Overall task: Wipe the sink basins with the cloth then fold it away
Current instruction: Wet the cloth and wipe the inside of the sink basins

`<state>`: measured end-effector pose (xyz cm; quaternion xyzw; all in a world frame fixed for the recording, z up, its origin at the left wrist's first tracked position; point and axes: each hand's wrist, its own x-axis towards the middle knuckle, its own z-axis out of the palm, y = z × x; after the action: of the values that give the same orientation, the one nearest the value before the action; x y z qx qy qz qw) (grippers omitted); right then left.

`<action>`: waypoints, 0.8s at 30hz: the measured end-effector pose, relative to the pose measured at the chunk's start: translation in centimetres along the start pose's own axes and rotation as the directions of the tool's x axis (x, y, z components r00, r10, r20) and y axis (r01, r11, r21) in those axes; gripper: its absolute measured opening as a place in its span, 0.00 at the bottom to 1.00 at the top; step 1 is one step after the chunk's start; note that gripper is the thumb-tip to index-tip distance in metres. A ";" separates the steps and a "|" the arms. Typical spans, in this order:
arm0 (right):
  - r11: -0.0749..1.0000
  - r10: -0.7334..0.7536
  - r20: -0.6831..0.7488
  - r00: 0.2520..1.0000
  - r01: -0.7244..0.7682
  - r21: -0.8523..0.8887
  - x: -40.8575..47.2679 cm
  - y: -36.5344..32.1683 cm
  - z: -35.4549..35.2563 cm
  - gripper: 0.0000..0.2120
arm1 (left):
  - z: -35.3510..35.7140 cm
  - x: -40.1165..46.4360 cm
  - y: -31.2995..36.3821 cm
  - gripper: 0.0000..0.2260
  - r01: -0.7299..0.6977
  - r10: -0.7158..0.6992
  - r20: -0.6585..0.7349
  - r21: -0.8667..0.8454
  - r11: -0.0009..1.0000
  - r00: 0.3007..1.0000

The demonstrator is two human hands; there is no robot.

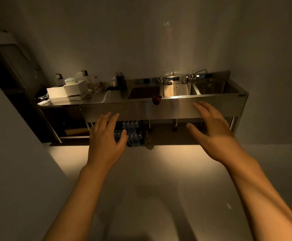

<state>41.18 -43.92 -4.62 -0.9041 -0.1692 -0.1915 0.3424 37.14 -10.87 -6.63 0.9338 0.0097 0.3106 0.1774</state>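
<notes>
A long stainless steel sink unit (176, 108) stands against the far wall, a few steps away. It has three basins: a dark left one (143, 93), a lit middle one (176, 90) and a right one (216, 87). A small dark reddish bundle (156, 100), possibly the cloth, hangs over the front rim between the left and middle basins. My left hand (105, 140) and my right hand (213, 126) are stretched out in front of me, fingers straight and spread, holding nothing and touching nothing.
Two taps (167, 77) (196, 73) rise behind the basins. White boxes (67, 91), bottles and a dark dispenser (121, 80) crowd the counter's left end. Packs of water bottles (133, 133) sit under the unit. A dark cabinet (8, 80) stands left. Pale floor (150, 180) lies between me and the sink.
</notes>
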 end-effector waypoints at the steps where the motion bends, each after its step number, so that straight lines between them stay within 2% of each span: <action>1: 1.000 0.000 0.010 1.000 0.000 0.000 0.9 0.3 0.8 0.33 | 0.7 0.9 -0.8 0.26 0.007 -0.007 -0.004 0.002 1.000 1.000; 11: 0.961 -0.092 0.040 0.995 0.099 -0.257 15.6 0.4 9.5 0.33 | 8.8 13.3 -9.7 0.26 0.035 -0.035 -0.013 -0.017 0.999 0.999; 15: 0.957 -0.086 0.052 0.995 0.097 -0.272 22.7 -0.6 12.1 0.34 | 10.8 19.4 -13.1 0.28 0.031 -0.031 0.006 -0.051 0.998 0.999; 24: 0.957 -0.132 -0.003 0.991 0.127 -0.260 33.5 -1.3 16.5 0.33 | 13.0 30.5 -18.0 0.29 -0.019 0.015 -0.056 -0.067 0.998 0.998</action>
<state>73.54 -25.86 0.16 -0.9262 -0.1981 -0.2431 0.2095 71.00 5.68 -4.80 0.9183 -0.0037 0.3382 0.2059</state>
